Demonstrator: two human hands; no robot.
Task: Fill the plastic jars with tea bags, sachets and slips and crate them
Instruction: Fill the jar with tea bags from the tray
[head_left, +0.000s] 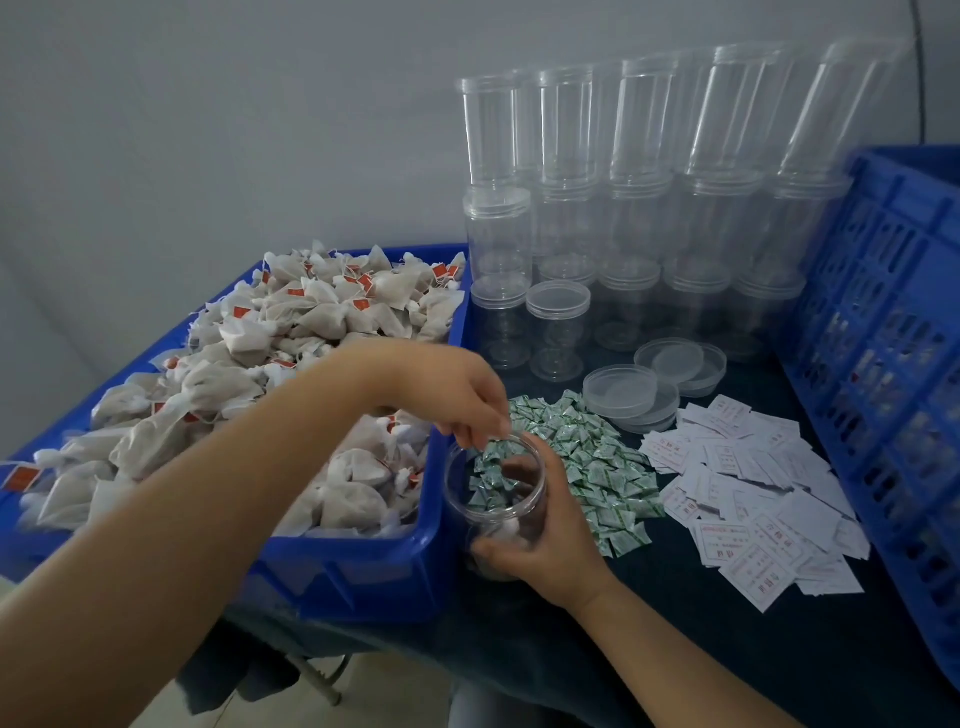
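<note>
Right now the right hand (540, 545) grips an open clear jar (493, 499) by its lower wall, fingers curled round it. The left hand (457, 395) hangs over the jar's mouth with fingertips pointing down; whether they pinch anything I cannot tell. Just left of the jar sits a blue bin (363, 571) heaped with tea bags (249, 364). Right of the jar lie green sachets (597, 457), then white slips (753, 499), then a blue crate (893, 364). Behind the jar stand stacked empty jars (639, 208) and loose lids (649, 384).

hands (540, 540) around open jar (496, 483)
</note>
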